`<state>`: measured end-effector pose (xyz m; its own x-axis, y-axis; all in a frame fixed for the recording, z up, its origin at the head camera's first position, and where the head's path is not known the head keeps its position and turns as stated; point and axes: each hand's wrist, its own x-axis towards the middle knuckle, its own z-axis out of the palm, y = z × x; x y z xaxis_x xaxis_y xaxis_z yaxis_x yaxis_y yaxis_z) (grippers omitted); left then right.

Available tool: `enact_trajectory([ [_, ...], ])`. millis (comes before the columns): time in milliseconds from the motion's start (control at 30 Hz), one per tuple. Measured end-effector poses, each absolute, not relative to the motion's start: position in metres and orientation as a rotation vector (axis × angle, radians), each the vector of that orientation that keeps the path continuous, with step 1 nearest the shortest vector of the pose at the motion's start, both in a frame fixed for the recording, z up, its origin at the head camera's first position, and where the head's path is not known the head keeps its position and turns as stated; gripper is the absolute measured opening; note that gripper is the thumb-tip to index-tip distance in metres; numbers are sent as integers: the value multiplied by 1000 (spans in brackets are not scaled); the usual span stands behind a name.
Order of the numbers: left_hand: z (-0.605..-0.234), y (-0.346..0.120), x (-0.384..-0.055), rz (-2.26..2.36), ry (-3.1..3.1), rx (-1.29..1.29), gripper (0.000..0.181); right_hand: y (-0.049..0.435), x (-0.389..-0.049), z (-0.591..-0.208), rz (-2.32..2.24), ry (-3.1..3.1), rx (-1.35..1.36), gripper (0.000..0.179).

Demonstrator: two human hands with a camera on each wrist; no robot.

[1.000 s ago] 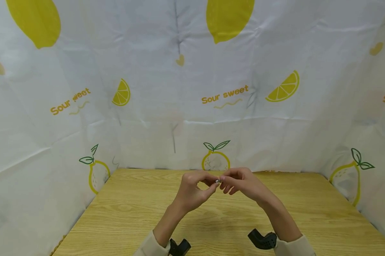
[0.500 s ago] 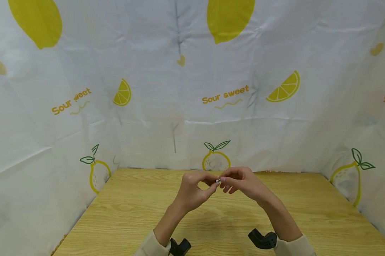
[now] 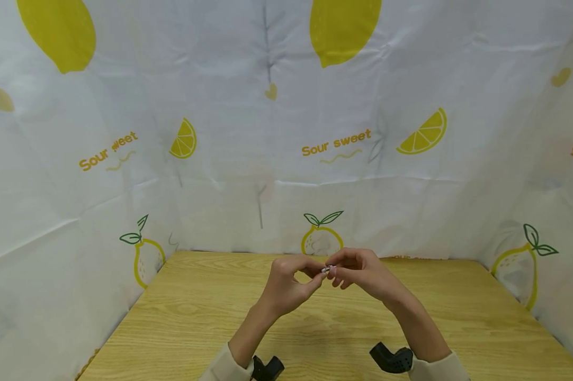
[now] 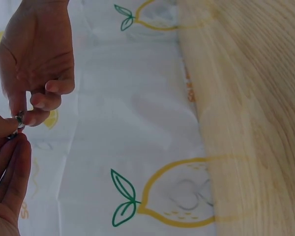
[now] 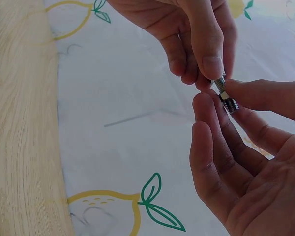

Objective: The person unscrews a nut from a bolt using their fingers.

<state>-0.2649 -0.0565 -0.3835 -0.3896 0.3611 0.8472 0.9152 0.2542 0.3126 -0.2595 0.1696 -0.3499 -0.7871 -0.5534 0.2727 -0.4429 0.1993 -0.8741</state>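
A small metal bolt (image 5: 220, 86), with a silver threaded shaft and a dark ridged end (image 5: 230, 104), is held between both hands over the table. My left hand (image 3: 288, 283) pinches it between thumb and fingertips; in the right wrist view the left thumb lies over the silver part. From the other side, my right hand (image 3: 364, 273) holds it with thumb and bent fingertips near the dark ridged end. In the left wrist view the fingers cover much of the metal piece (image 4: 19, 119).
Below the hands spreads a wood-grain table (image 3: 196, 307). White cloth (image 3: 229, 206) printed with lemons surrounds it at the back and both sides. Black wrist camera mounts (image 3: 391, 357) stick out from the cream sleeves (image 3: 436, 366).
My right fingertips have shifted slightly on the bolt, with the thumb a little lower, and more metal shows between the hands. The left hand stays in place.
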Motion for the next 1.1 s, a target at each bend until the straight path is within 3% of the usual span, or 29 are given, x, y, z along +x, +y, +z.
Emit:
enact_trajectory([
  [1100, -382, -57, -266, -1050, -1795, -1198, 10, 172, -257, -346, -1638, 2363, -949, 31],
])
